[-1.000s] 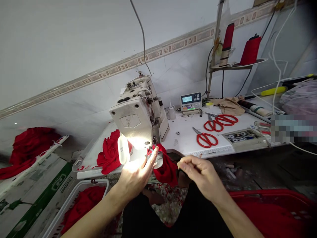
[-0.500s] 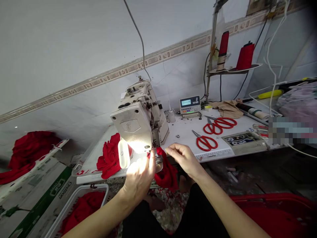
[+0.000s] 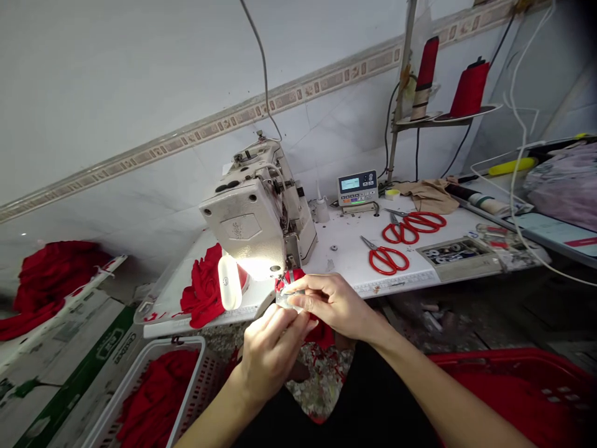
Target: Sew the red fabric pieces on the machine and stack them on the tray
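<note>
A white sewing machine (image 3: 254, 211) stands on the white table (image 3: 410, 274), its lamp lit over the needle. Red cloth (image 3: 205, 289) lies bunched to its left, and more red cloth (image 3: 321, 333) hangs off the table edge under the needle. My right hand (image 3: 331, 302) is at the needle area, fingers pinched on a small pale piece at the presser foot. My left hand (image 3: 273, 351) is just below it, fingers curled closed against the red cloth; what they hold is hidden.
Three red-handled scissors (image 3: 387, 258) lie on the table right of the machine, beside a control box (image 3: 358, 188) and a parts tray (image 3: 454, 252). Red thread cones (image 3: 469, 90) stand on a rack. A white basket (image 3: 149, 398) of red cloth is lower left, a red bin (image 3: 513, 386) lower right.
My right hand moved left from the table edge to the needle area and pinched there. My left hand dropped from the needle and curled closed below it.
</note>
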Demonstrator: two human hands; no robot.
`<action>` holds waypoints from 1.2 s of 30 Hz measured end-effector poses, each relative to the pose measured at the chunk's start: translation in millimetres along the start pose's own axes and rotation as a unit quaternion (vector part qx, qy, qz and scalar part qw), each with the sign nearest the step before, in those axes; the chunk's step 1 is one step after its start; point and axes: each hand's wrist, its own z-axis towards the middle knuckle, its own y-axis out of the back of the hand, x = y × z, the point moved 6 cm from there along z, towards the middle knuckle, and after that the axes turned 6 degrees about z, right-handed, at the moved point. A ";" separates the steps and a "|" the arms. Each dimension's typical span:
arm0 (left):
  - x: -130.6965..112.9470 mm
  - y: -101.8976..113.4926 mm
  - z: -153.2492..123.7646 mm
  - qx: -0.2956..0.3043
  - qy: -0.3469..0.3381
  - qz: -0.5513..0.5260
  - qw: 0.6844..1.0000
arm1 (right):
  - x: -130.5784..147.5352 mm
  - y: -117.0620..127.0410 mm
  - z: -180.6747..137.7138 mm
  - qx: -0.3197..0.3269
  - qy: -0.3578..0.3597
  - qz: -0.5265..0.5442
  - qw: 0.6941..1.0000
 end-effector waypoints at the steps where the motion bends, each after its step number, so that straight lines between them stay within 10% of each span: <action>1: -2.4 1.4 -0.5 -0.004 -0.016 0.004 1.000 | -1.3 -5.5 1.3 0.021 0.005 0.002 1.000; 9: 12.9 10.2 2.3 -0.055 0.046 0.100 0.992 | -16.3 -9.3 2.5 0.028 -0.022 0.023 0.999; 16: 29.0 -0.6 3.7 -0.052 0.180 -0.092 0.978 | -31.5 -8.7 0.7 0.008 -0.062 0.075 0.995; 25: 56.7 -5.0 -16.8 -0.093 0.358 -0.211 0.905 | -28.5 -11.5 -0.6 -0.187 0.005 -0.027 0.982; 36: 61.3 -7.5 -33.2 -0.077 0.361 -0.162 0.915 | -15.3 -13.6 -2.3 -0.256 0.076 -0.142 0.953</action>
